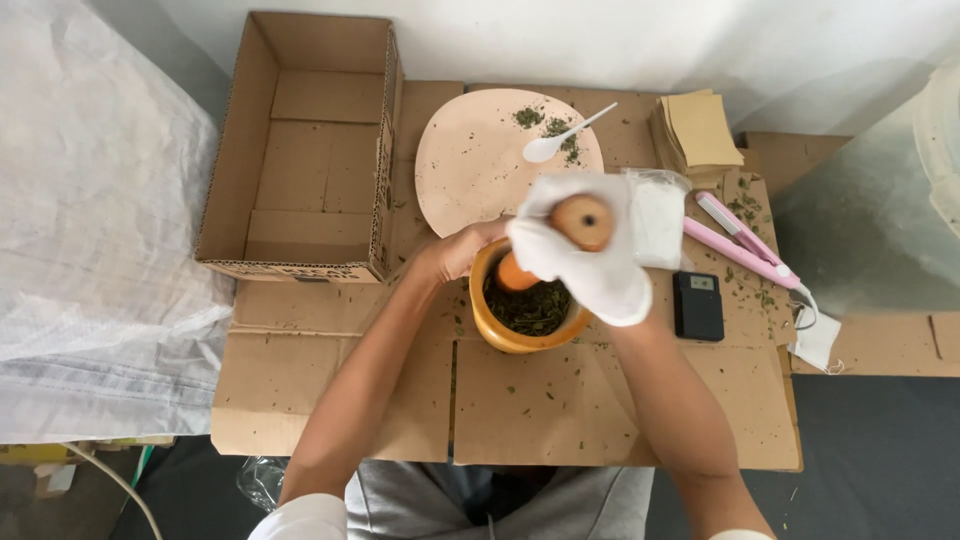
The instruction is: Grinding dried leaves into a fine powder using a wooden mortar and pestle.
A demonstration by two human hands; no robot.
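- I see my right hand [585, 255], in a white glove, closed around a wooden pestle [582, 221], whose round top faces the camera and whose lower end dips into the mortar.
- The mortar [520, 338], a yellow-orange bowl, sits on flattened cardboard [520, 405] near the middle, with crushed green leaves [530, 308] inside.
- My left hand [462, 250] is bare and rests against the mortar's far-left rim; its fingers seem to curl around the edge, though the glove hides part of them, so I cannot tell how firmly it grips.
- Just beyond the mortar lies a round pale plate [470, 170] with a white spoon [560, 138] and a few leaf crumbs on it.
- An open, empty-looking cardboard box [300, 150] stands to the left.
- To the right I see a small black scale [698, 305], a pink tool [745, 245], a clear plastic bag [658, 215] and a stack of brown paper envelopes [700, 130].
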